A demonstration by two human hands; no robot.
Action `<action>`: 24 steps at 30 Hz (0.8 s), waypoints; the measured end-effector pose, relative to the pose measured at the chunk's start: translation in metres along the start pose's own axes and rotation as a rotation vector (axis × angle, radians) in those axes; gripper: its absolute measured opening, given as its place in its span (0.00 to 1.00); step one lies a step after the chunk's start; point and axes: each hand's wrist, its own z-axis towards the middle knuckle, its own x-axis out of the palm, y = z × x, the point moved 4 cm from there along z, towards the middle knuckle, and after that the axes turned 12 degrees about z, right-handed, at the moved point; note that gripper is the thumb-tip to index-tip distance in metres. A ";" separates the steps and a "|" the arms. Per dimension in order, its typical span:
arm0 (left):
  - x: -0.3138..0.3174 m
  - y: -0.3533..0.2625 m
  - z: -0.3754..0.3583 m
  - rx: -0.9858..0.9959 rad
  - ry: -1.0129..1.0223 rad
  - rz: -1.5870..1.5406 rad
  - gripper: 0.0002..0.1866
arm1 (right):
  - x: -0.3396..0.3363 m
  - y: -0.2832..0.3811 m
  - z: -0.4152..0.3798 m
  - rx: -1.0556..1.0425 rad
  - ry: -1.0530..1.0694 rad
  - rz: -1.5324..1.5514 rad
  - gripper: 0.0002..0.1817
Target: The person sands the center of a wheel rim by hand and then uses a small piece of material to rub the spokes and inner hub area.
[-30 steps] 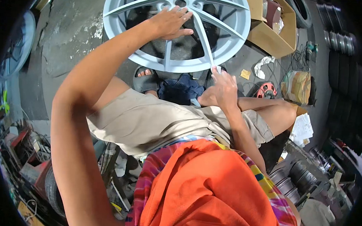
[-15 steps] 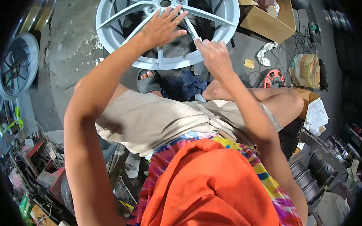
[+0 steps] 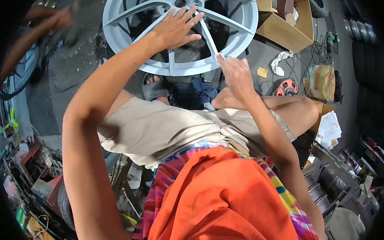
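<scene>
A grey spoked wheel rim [image 3: 172, 69] lies at the top centre, above my feet. My left hand [image 3: 174, 30] rests on it just below the hub hole, its fingers spread and holding nothing. At the lower right of the rim, my right hand [image 3: 235, 72] has curled fingers, with the fingertips touching the outer end of a spoke [image 3: 209, 34]. Whatever those fingers may pinch is too small to make out. Dark blue cloth [image 3: 196, 92] lies on the floor below the wheel.
Another person's blurred arm [image 3: 37, 29] reaches in at the left, over a second wheel [image 3: 25, 65]. To the right are a cardboard box [image 3: 286, 30], crumpled paper [image 3: 280, 63], a red round object [image 3: 287, 87], cables and a wrapped bundle [image 3: 320, 82].
The other person's arm has appeared at the left. My right fingertips have shifted slightly outward along the spoke towards the rim. My left hand remains at about the same place on the wheel.
</scene>
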 end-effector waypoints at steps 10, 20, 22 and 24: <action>-0.001 0.006 -0.001 0.036 -0.028 -0.017 0.38 | 0.023 -0.016 0.090 -0.016 -0.048 -0.069 0.16; -0.030 -0.048 -0.025 0.048 -0.019 -0.004 0.42 | -0.009 0.000 -0.064 0.207 0.006 0.001 0.25; -0.044 -0.074 -0.037 0.067 0.020 -0.010 0.43 | -0.018 0.004 -0.054 0.256 -0.008 -0.025 0.23; -0.052 -0.098 -0.045 0.207 -0.003 -0.081 0.43 | -0.019 0.010 -0.044 0.200 -0.056 -0.003 0.21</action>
